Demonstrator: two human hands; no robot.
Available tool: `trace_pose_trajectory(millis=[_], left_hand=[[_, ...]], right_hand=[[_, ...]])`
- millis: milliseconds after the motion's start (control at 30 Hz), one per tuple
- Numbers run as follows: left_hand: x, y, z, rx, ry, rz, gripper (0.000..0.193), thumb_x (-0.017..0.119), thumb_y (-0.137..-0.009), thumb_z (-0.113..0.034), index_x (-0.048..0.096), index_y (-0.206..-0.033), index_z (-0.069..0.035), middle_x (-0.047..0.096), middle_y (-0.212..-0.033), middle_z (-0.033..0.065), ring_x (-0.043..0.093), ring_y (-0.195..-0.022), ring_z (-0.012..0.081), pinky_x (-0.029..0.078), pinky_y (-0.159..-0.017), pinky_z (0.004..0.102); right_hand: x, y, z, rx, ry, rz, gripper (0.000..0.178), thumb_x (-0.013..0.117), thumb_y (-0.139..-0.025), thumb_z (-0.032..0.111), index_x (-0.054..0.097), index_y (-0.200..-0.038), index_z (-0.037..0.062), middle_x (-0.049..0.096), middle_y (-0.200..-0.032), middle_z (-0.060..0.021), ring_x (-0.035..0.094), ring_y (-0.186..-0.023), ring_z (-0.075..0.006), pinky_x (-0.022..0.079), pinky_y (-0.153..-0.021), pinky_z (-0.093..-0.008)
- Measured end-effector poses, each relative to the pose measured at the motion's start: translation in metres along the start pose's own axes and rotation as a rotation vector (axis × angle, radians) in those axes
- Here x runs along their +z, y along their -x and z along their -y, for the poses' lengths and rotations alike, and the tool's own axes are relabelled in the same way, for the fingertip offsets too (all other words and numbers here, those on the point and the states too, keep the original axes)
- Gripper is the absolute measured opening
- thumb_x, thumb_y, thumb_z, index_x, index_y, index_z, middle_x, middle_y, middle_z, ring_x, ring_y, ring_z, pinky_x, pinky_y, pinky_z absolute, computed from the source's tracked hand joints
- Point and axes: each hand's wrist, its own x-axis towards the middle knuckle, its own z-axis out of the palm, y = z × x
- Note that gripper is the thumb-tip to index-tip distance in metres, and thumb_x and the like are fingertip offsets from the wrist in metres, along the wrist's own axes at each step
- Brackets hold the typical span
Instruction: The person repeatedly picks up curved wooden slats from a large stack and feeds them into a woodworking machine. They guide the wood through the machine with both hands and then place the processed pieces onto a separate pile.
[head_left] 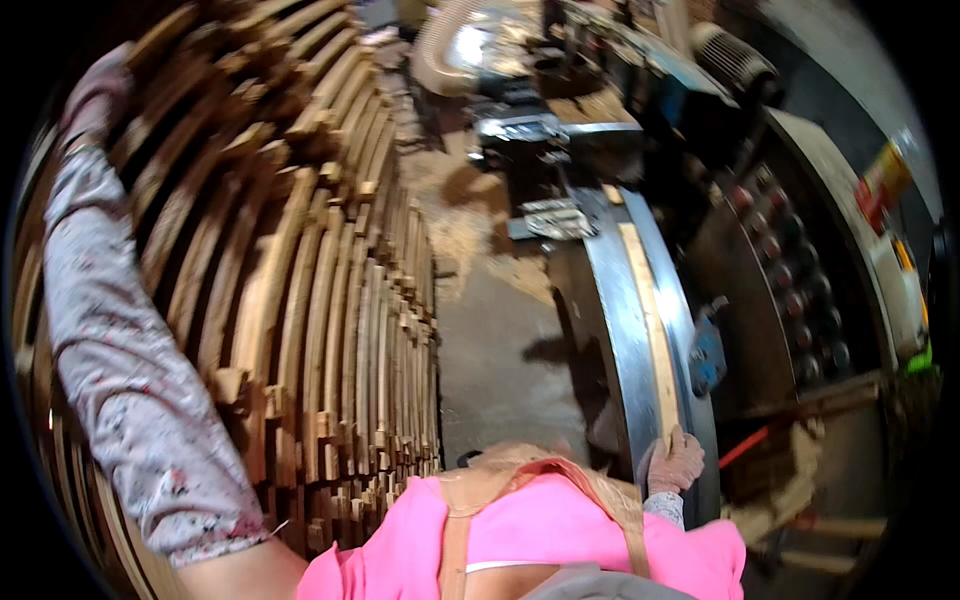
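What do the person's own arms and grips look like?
The left sleeve is loose and pale grey, with small dark and reddish marks, gathered near the elbow; the right sleeve shows similar patterning. The right grip appears gloved; the left grip is too blurred to tell.

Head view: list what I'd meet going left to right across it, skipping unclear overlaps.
Stacked wooden strips → grey floor → single pale wooden strip → blue fitting → rows of round objects → yellow-and-red container.
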Motion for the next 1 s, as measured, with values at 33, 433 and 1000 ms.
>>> trace_pose_trajectory(millis=[33, 433, 1000], left_hand=[[-0.004, -0.002, 0.004, 0.053, 0.011, -0.044, 0.033, 0.059, -0.098, -0.017, 0.062, -0.130, -0.011, 0.071, -0.124, 0.0166, 0.067, -0.115, 0.0378, 0.056, -0.097, 0.0467], [-0.099, 0.055, 0.002, 0.198, -0.008, -0.271, 0.014, 0.066, -0.088, -0.023, 0.070, -0.099, -0.015, 0.076, -0.086, 0.0141, 0.075, -0.083, 0.0349, 0.059, -0.072, 0.0499], [-0.046, 0.129, -0.134, 0.795, 0.142, -0.369, 0.012, 0.058, -0.097, -0.021, 0.060, -0.105, -0.012, 0.066, -0.089, 0.0041, 0.069, -0.087, 0.0236, 0.055, -0.074, 0.0400]], right_hand=[[0.014, -0.025, -0.002, -0.074, -0.044, 0.030, 0.041, 0.072, -0.085, 0.030, 0.073, -0.124, 0.0196, 0.069, -0.107, -0.0112, 0.064, -0.096, -0.0355, 0.052, -0.082, -0.0510], [0.082, -0.260, 0.155, -0.194, -0.095, 0.243, 0.046, 0.067, -0.096, 0.043, 0.066, -0.138, 0.0248, 0.063, -0.136, -0.0065, 0.052, -0.133, -0.0289, 0.041, -0.110, -0.0445], [-0.191, -0.287, 0.331, -0.965, -1.469, 0.041, 0.074, 0.086, -0.085, 0.021, 0.055, -0.151, 0.0076, 0.065, -0.135, -0.0186, 0.065, -0.125, -0.0293, 0.052, -0.108, -0.0397]])
